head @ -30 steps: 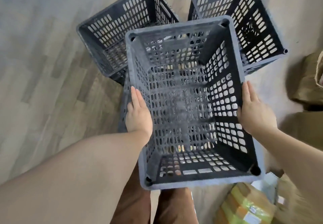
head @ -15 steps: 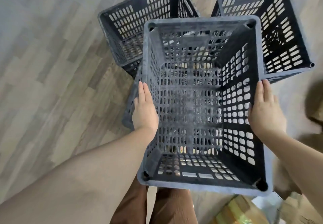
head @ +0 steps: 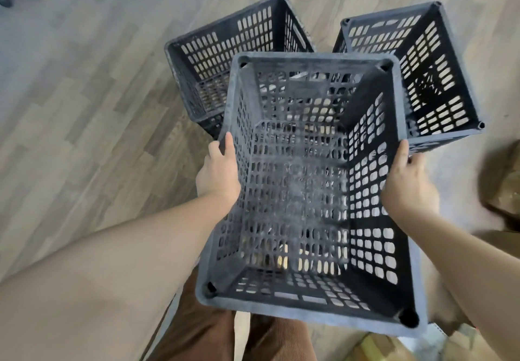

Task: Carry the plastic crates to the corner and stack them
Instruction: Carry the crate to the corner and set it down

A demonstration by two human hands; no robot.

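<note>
Both your hands clasp the dark grey slotted crate (head: 309,191) by its long sides, left hand (head: 218,170) and right hand (head: 408,186) wrapping its rim. You hold it above the grey wood-plank floor (head: 84,107), over two matching crates, left (head: 225,59) and right (head: 422,73).

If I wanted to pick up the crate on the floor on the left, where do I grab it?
Grab the left floor crate by its top rim, one hand on each opposite side, coming down from above. It sits upright with its open top facing up, like the carried crate held between the left hand and right hand.
</note>
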